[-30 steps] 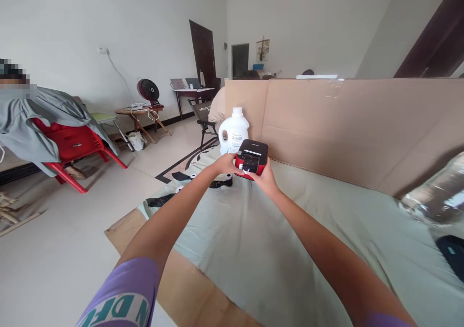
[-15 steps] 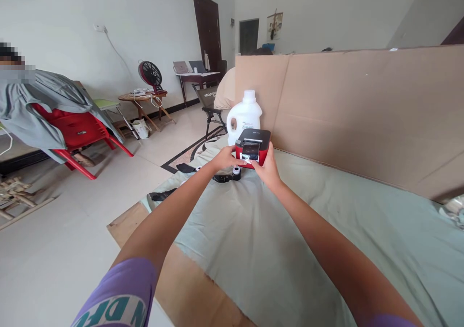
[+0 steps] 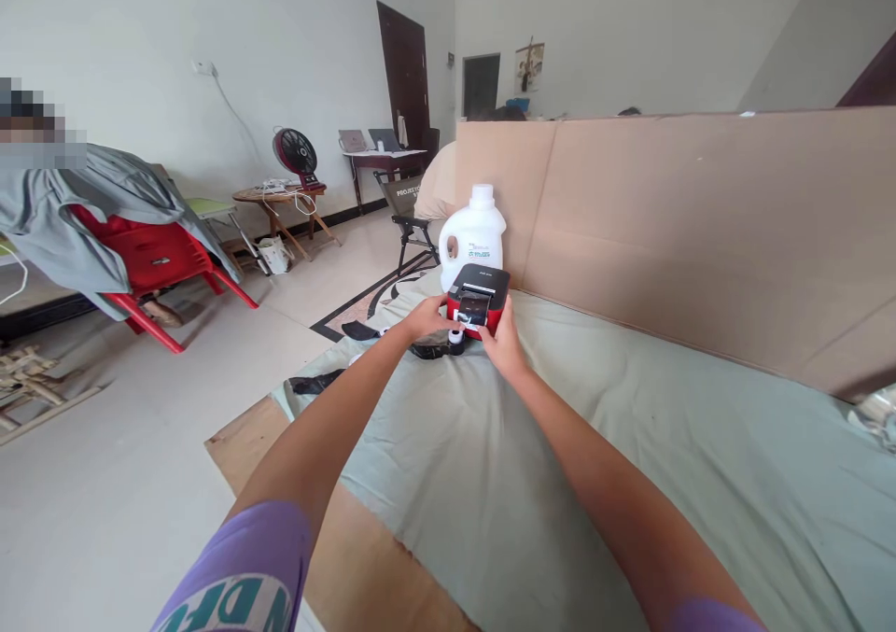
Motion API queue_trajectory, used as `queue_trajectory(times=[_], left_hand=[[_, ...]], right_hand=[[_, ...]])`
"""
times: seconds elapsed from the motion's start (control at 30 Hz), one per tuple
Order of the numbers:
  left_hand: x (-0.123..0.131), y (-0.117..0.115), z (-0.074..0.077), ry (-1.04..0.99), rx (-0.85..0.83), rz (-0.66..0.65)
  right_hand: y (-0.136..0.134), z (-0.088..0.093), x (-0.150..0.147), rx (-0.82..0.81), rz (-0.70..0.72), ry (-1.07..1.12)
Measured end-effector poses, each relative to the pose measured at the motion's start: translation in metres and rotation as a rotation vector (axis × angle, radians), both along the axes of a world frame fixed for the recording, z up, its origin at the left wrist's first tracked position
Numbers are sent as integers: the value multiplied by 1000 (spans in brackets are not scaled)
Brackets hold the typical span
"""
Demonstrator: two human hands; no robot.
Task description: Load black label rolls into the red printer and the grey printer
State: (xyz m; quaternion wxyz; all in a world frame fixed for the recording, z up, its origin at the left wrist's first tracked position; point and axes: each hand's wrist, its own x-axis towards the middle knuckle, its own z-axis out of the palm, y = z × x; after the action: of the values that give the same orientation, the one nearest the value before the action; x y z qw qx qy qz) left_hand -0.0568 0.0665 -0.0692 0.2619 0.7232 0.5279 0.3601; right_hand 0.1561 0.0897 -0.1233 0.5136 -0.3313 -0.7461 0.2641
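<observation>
1. Noted a tall cardboard wall [image 3: 700, 221] along the far side of the work surface, placed as it was a second before.
2. Found a pale green cloth [image 3: 560, 445] spread beneath both outstretched arms.
3. Saw a white detergent jug [image 3: 473, 231] upright against the cardboard, just behind the printer.
4. Found the red and black label printer [image 3: 478, 298] at the far end of the cloth, between the two hands. Sat lower and nearer the jug than a second earlier, when held a little above the cloth. Could not tell whether its base touched the cloth. Judged from that drop that the carrying was nearly over and the setting down under way.
5. Saw the left hand [image 3: 424, 316] with fingers closed on the printer's left side, and the right hand [image 3: 502, 341] gripping its right front corner.
6. Spotted a small white roll [image 3: 455, 337] just in front of the printer, beside a black strap [image 3: 427, 349]. Could not tell whether either hand touched it.
</observation>
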Motion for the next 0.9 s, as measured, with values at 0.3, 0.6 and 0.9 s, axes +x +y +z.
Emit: queue_trajectory(times=[0.3, 0.6, 0.9], left_hand=[[11, -2, -12, -142, -164, 51], [45, -45, 13, 478, -307, 377], [51, -98, 20, 796, -202, 466]], right_hand=[[-3, -10, -1, -40, -30, 4], [-77, -12, 66, -263, -68, 2], [-225, -2, 320, -231, -466, -43]])
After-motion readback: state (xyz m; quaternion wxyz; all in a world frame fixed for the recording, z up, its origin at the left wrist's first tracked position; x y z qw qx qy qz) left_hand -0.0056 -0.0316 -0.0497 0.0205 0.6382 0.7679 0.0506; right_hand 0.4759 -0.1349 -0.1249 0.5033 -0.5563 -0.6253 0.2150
